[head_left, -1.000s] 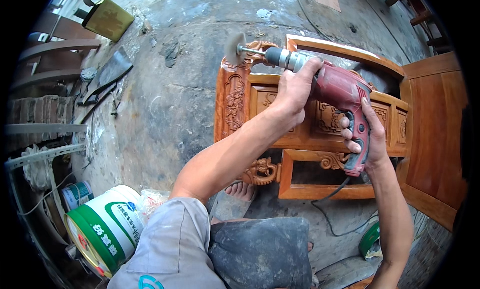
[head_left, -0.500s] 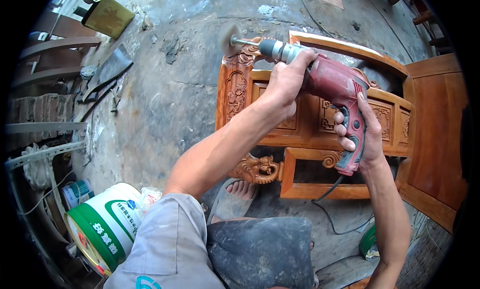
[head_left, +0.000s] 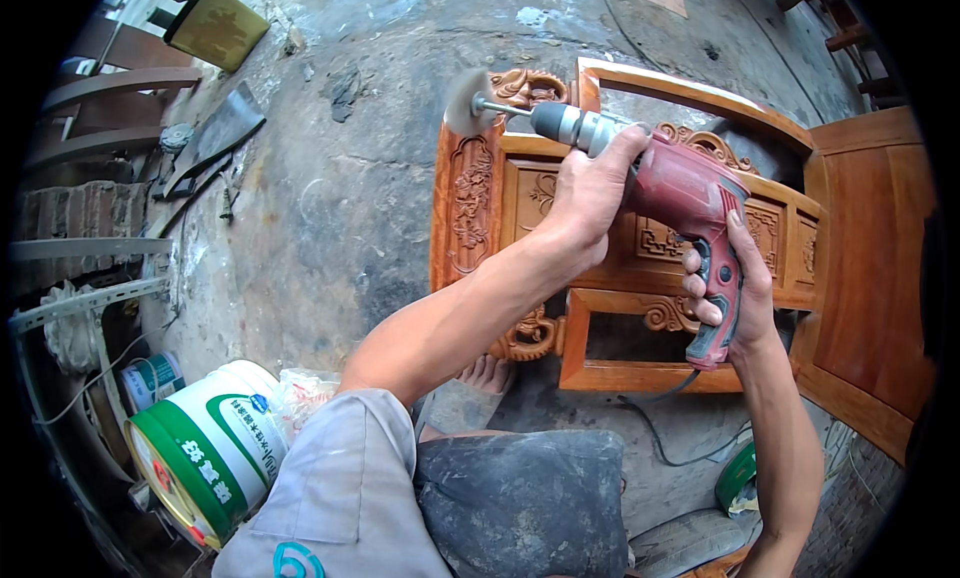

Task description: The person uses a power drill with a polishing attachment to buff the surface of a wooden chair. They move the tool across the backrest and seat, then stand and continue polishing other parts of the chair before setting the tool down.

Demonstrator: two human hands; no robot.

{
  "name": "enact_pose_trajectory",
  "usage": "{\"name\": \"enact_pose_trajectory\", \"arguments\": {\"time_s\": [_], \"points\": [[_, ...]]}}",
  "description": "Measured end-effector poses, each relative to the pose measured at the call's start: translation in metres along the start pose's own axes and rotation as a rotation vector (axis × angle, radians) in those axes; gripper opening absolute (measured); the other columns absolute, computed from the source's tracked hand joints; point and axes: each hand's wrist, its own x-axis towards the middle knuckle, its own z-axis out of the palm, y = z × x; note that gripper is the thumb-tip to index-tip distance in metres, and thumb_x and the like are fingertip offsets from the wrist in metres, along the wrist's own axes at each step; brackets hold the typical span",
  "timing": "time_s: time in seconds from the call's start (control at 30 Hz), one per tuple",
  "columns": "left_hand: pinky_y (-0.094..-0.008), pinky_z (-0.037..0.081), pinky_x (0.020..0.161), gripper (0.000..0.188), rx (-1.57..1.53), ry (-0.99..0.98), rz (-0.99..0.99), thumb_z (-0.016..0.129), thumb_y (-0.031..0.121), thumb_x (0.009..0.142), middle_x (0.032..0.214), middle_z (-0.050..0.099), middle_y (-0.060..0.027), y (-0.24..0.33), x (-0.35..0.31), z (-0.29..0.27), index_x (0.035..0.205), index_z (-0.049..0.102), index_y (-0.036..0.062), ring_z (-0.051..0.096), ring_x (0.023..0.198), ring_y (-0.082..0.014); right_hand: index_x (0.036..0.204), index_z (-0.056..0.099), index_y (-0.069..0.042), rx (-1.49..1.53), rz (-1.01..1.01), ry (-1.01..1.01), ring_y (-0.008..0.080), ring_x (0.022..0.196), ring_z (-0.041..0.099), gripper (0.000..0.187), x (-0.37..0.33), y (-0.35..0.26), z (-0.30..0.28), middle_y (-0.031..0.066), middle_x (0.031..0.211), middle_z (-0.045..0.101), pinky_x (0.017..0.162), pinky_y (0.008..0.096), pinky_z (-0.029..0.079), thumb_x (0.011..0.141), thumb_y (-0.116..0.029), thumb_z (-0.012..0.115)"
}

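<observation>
Concrete floor; red drill (head_left: 690,193) gripped between left hand (head_left: 590,193), right hand (head_left: 735,298).

light: bright, even daylight | shadows: soft | focus: sharp | edges: fisheye bending, black rim

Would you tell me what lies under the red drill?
Under the red drill, held by the left hand and right hand, lies the carved wooden frame on the concrete floor. The carving directly beneath is covered.

A red electric drill (head_left: 680,193) with a round buffing wheel (head_left: 467,100) lies against the carved orange wooden frame (head_left: 470,193).
</observation>
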Motion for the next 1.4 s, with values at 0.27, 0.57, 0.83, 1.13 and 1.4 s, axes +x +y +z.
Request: {"name": "enact_pose_trajectory", "arguments": {"time_s": [0.27, 0.57, 0.83, 1.13, 1.4], "points": [[-0.0324, 0.046, 0.086, 0.03, 0.042, -0.058, -0.062, 0.068, 0.037, 0.092, 0.094, 0.065, -0.0018, -0.008, -0.001, 0.006, 0.102, 0.063, 0.0084, 0.059, 0.089, -0.0116, 0.12, 0.053, -0.006, 0.034, -0.013, 0.043, 0.0094, 0.061, 0.06, 0.045, -0.013, 0.007, -0.009, 0.0056, 0.084, 0.062, 0.036, 0.017, 0.043, 0.103, -0.048, 0.05], [-0.0327, 0.051, 0.083, 0.043, 0.043, 0.001, -0.022, 0.067, 0.043, 0.092, 0.102, 0.068, -0.003, 0.009, -0.006, -0.022, 0.118, 0.063, 0.0091, 0.065, 0.093, -0.0134, 0.118, 0.055, -0.004, 0.026, 0.001, -0.022, 0.0103, 0.063, 0.061, 0.046, 0.006, 0.018, 0.016, 0.0068, 0.084, 0.064, 0.038, 0.018, 0.045, 0.102, -0.048, 0.053], [-0.0338, 0.05, 0.088, 0.046, 0.026, 0.002, -0.059, 0.066, 0.044, 0.092, 0.105, 0.068, -0.0034, 0.012, -0.016, -0.024, 0.12, 0.062, 0.0089, 0.064, 0.098, -0.0132, 0.12, 0.055, -0.003, 0.095, 0.029, -0.047, 0.0136, 0.067, 0.067, 0.048, -0.002, 0.015, 0.024, 0.0084, 0.085, 0.066, 0.038, 0.0191, 0.046, 0.103, -0.047, 0.048], [-0.0376, 0.045, 0.105, 0.045, -0.172, -0.221, -0.157, 0.064, 0.039, 0.095, 0.121, 0.068, -0.0049, -0.017, -0.039, -0.019, 0.129, 0.06, 0.0086, 0.063, 0.114, -0.0168, 0.115, 0.056, -0.004, 0.051, 0.116, 0.015, 0.0112, 0.058, 0.06, 0.047, -0.035, 0.011, -0.011, 0.0083, 0.081, 0.066, 0.035, 0.0187, 0.043, 0.103, -0.049, 0.048], [-0.0402, 0.044, 0.107, 0.048, -0.178, -0.334, -0.256, 0.065, 0.039, 0.095, 0.128, 0.064, -0.0036, -0.025, -0.055, -0.021, 0.133, 0.056, 0.011, 0.059, 0.119, -0.0167, 0.117, 0.056, -0.006, 0.014, 0.176, 0.015, 0.0124, 0.055, 0.058, 0.045, -0.05, 0.009, -0.028, 0.009, 0.079, 0.065, 0.034, 0.0201, 0.04, 0.104, -0.048, 0.047]]}}
